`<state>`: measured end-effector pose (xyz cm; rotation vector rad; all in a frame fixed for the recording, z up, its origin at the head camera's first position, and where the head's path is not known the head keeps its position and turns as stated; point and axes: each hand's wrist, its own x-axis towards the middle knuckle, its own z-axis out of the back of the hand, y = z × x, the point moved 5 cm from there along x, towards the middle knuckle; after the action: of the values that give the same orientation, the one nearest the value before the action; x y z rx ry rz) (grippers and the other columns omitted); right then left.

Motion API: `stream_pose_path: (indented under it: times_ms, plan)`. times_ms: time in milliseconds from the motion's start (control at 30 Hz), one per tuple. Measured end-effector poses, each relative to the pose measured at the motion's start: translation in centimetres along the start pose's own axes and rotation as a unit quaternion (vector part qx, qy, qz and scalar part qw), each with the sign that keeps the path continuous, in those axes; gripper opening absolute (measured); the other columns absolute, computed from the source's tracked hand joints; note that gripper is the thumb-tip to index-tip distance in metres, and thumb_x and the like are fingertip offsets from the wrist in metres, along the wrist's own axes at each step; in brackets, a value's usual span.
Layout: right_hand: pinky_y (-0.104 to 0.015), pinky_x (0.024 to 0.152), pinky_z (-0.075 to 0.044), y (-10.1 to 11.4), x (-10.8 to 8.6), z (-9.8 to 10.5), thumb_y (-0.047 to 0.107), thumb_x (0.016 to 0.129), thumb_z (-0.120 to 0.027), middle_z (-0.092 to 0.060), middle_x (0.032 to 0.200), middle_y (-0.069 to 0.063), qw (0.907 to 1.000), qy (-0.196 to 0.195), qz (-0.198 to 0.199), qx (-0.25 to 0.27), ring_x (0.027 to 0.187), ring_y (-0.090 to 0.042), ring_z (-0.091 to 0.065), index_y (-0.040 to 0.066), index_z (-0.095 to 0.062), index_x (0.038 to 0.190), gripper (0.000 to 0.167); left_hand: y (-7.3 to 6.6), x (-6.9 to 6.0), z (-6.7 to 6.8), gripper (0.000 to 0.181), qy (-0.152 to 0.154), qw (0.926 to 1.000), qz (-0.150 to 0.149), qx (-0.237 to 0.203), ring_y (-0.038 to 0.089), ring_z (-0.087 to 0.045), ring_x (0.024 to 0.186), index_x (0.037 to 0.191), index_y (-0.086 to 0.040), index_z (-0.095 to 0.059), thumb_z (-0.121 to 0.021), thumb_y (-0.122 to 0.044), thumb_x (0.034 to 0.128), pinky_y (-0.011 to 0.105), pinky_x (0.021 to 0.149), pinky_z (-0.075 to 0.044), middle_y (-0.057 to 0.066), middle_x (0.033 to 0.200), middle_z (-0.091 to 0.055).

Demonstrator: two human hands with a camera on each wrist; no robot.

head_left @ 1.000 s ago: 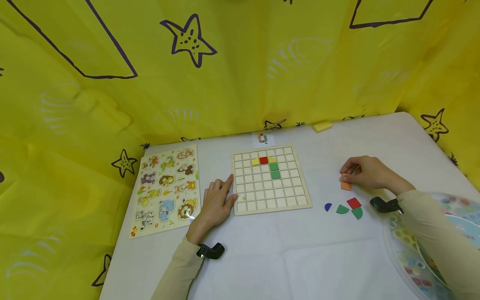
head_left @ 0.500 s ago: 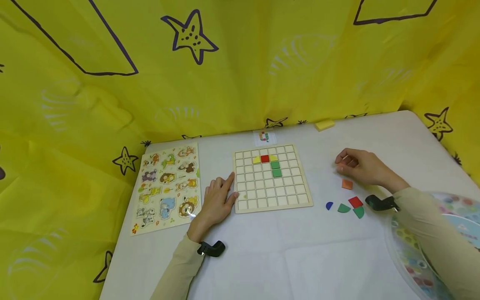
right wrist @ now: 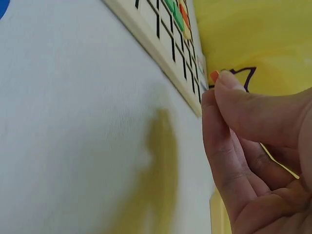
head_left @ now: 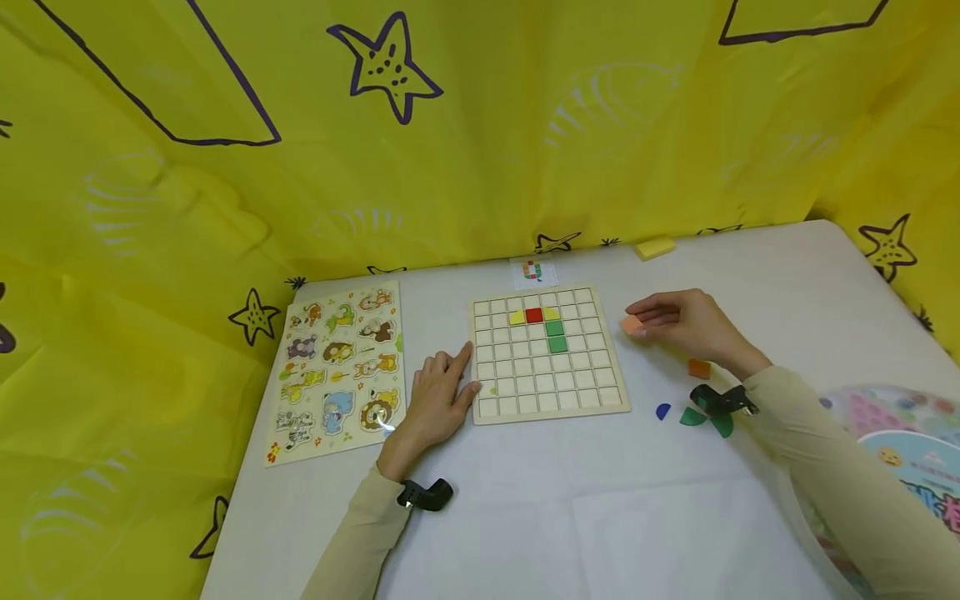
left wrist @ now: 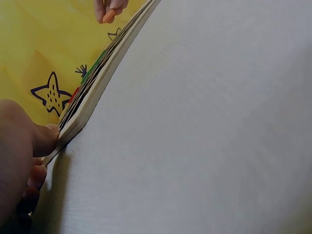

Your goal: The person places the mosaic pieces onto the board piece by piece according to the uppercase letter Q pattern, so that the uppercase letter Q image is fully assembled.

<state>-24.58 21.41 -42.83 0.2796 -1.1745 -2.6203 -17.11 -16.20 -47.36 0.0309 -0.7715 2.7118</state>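
Note:
A wooden grid board (head_left: 513,415) lies in the middle of the table. Set in its upper cells are a red square tile (head_left: 534,315), two yellow pieces (head_left: 517,318) beside it and two green square tiles (head_left: 555,328) below. My left hand (head_left: 435,396) touches the board's left edge with extended index finger and thumb; in the left wrist view the thumb (left wrist: 45,139) rests against the rim. Right of the board, my right hand (head_left: 686,321) pinches an orange tile (head_left: 632,325) between thumb and fingers, above the table. In the right wrist view only a bit of the orange tile (right wrist: 215,75) shows.
Near my right forearm lie another orange tile (head_left: 699,368), a blue half-circle (head_left: 663,412) and two green quarter-circles (head_left: 692,417). A pattern card (head_left: 534,272) is behind the board. An animal puzzle (head_left: 337,375) lies left, a yellow block (head_left: 656,248) at the back, a round clear container (head_left: 855,417) right.
My right hand has lifted one orange tile off the table and moved left toward the board, leaving the other orange tile behind. The forearm now covers the loose red tile. My left hand stays put.

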Motion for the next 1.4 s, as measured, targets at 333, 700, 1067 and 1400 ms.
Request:
stream_pose_path:
  times_ms: [333, 700, 1067, 1400]
  plan:
    - [-0.011, 0.081, -0.052, 2.0, 1.8, -2.4, 0.012, 0.093, -0.083, -0.077, 0.112, -0.020, 0.9985, -0.006, 0.040, 0.036, 0.097, -0.022, -0.075, -0.001, -0.075, 0.123, 0.033, 0.1, 0.0, 0.0, 0.062, -0.001, 1.0000, -0.003, 0.007, 0.023, -0.039, 0.092, 0.162, -0.005, -0.043, -0.061, -0.025, 0.1057, 0.038, 0.081, -0.028, 0.009, 0.103, -0.050]
    - [-0.022, 0.080, -0.053, 3.7, 3.7, -5.5, 0.013, 0.089, -0.087, -0.077, 0.103, -0.012, 0.9975, 0.010, 0.048, 0.051, 0.091, -0.021, -0.069, 0.003, -0.076, 0.117, 0.032, 0.2, 0.0, -0.2, 0.064, 0.006, 1.0000, 0.005, 0.002, 0.025, -0.040, 0.094, 0.163, -0.006, -0.041, -0.061, -0.028, 0.1061, 0.038, 0.083, -0.028, 0.010, 0.104, -0.051]
    - [-0.028, 0.081, -0.050, 5.7, 5.2, -7.7, 0.018, 0.086, -0.090, -0.077, 0.099, -0.008, 0.9959, 0.019, 0.074, 0.050, 0.087, -0.021, -0.067, 0.006, -0.078, 0.113, 0.032, 0.2, 0.0, 0.0, 0.062, -0.003, 1.0000, -0.005, 0.005, 0.023, -0.039, 0.092, 0.162, -0.006, -0.043, -0.061, -0.027, 0.1063, 0.036, 0.081, -0.027, 0.011, 0.104, -0.051]
    - [-0.028, 0.076, -0.049, 6.7, 6.9, -9.4, 0.016, 0.084, -0.092, -0.073, 0.096, -0.006, 0.9959, 0.019, 0.078, 0.042, 0.078, -0.019, -0.062, 0.010, -0.082, 0.110, 0.028, 0.2, 0.0, -0.1, 0.063, 0.001, 1.0000, 0.000, -0.002, 0.024, -0.039, 0.092, 0.162, -0.005, -0.042, -0.062, -0.026, 0.1060, 0.038, 0.082, -0.028, 0.011, 0.105, -0.051]
